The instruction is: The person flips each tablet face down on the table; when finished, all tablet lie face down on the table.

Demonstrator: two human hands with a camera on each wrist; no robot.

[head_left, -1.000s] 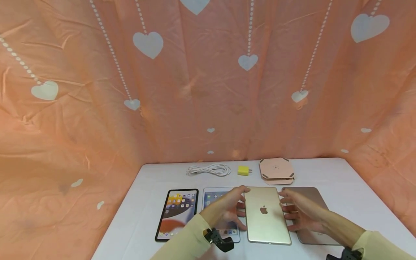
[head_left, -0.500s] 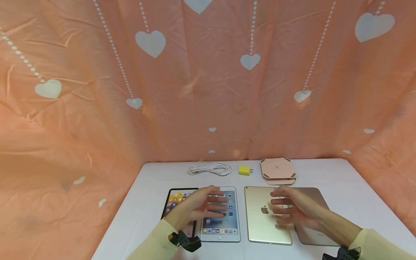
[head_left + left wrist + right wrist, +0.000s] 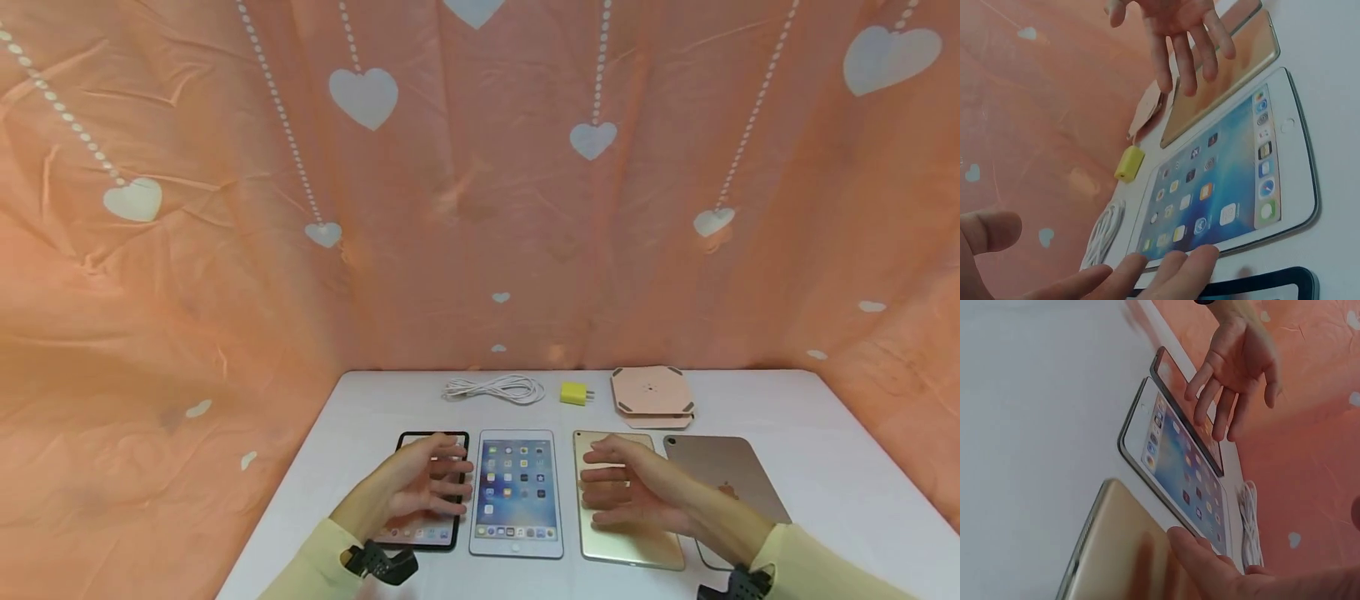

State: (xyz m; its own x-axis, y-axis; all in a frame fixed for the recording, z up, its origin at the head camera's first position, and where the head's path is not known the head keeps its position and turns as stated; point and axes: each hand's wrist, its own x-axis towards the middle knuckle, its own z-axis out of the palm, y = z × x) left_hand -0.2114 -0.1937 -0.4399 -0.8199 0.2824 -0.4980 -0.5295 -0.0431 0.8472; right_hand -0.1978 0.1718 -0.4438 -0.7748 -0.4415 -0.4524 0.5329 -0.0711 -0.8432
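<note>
My left hand [image 3: 422, 483] hovers with fingers apart over a black-bezelled tablet [image 3: 423, 535] whose lit screen faces up, partly hidden by the hand. Beside it lies a white tablet [image 3: 517, 492], its home screen of app icons in full view. My right hand [image 3: 637, 492] is held over a gold tablet [image 3: 633, 546] lying back side up, and its fingers cast reflections there in the right wrist view. Partly behind the right forearm, a darker bronze tablet [image 3: 738, 467] also lies back up. Both hands hold nothing, palms turned toward each other.
Along the back of the white table [image 3: 810, 433] lie a coiled white cable [image 3: 498, 388], a yellow plug adapter [image 3: 574, 393] and a pink folding stand [image 3: 651, 392]. An orange curtain [image 3: 450, 250] with white hearts hangs behind.
My left hand has moved left from beside the gold tablet, across the white tablet, to the black-bezelled one. My right hand has shifted left over the gold tablet. The tablets lie still.
</note>
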